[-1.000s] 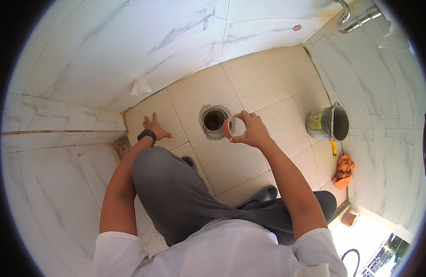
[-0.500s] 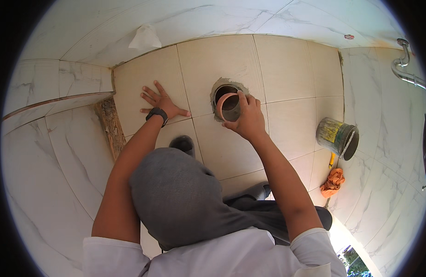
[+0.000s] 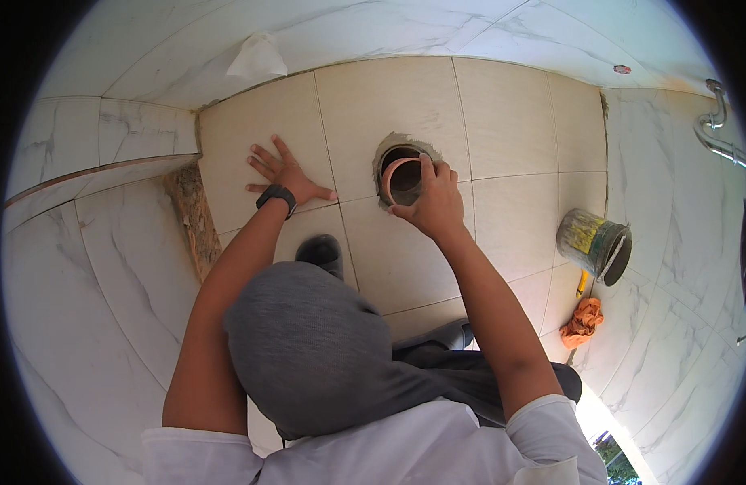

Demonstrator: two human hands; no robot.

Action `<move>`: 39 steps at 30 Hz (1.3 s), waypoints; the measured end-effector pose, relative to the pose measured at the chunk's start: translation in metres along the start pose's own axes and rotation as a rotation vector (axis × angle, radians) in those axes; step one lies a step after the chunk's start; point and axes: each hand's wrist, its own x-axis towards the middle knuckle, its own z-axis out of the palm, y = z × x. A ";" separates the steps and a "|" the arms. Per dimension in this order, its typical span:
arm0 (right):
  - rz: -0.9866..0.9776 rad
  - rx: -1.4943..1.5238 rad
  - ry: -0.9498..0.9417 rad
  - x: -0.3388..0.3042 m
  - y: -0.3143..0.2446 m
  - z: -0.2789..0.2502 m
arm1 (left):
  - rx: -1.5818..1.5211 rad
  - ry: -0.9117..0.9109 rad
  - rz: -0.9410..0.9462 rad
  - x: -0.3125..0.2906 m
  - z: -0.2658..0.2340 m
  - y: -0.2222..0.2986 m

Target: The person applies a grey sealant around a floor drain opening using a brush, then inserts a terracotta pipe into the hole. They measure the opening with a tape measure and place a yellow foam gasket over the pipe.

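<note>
Right hand [image 3: 438,200] grips ring [image 3: 387,184], axis roughly upward; left hand [image 3: 288,178] spreads fingers wide. Ring, previously beside hole [image 3: 400,153], overlaps it.

The person's right hand [image 3: 436,198] grips a reddish ring [image 3: 388,184] at the round floor hole [image 3: 398,153]; the left hand [image 3: 289,179] spreads on the beige tiles [image 3: 393,259]; over by the right-hand wall [image 3: 664,162], a stained bucket [image 3: 583,237] sits near a crumpled orange cloth [image 3: 582,325].
</note>
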 end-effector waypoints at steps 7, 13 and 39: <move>0.096 0.004 -0.054 0.000 -0.004 -0.003 | -0.012 -0.009 0.000 0.000 -0.002 0.000; 0.115 0.157 0.034 -0.005 0.004 -0.012 | -0.002 -0.015 -0.006 0.001 -0.001 0.001; 0.081 0.252 0.077 -0.017 0.015 -0.022 | 0.012 -0.057 -0.006 0.000 -0.004 0.002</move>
